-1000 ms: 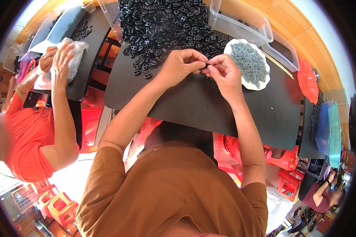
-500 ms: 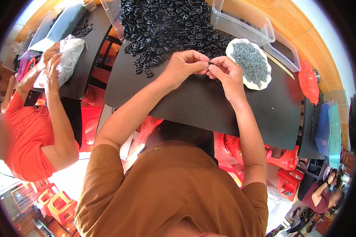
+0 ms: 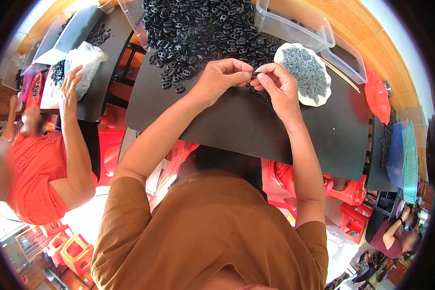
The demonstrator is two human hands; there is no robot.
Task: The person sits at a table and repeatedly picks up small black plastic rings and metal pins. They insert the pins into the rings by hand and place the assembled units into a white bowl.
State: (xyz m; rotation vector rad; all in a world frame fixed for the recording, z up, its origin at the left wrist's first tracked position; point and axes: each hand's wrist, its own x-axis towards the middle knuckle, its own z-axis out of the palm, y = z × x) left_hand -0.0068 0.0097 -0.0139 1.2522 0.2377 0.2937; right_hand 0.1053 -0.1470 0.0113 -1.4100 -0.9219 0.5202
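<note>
Above the dark table, my left hand point(image 3: 223, 78) and my right hand point(image 3: 280, 86) meet fingertip to fingertip. Both are closed in a pinch on a small black plastic piece point(image 3: 254, 75), mostly hidden by the fingers. Just beyond them spreads a big heap of black oval two-hole pieces point(image 3: 203, 34), some lying loose at its left edge. A few small dark bits point(image 3: 262, 96) lie under my fingers. Beside my right hand sits a white scalloped plate point(image 3: 325, 99), filled with tiny grey-black slender parts point(image 3: 302, 70).
Clear plastic bins point(image 3: 295, 26) flank the heap. Thin sticks point(image 3: 340, 75) and a red scalloped dish point(image 3: 376, 96) lie at the right. Leftward, a person in red point(image 3: 38, 169) sits by another table with a plastic bag point(image 3: 86, 63). Red stools point(image 3: 76, 253) stand around.
My fingertips have parted slightly, and more of the black piece shows between them. At the left, the other person's one hand has dropped away from the plastic bag.
</note>
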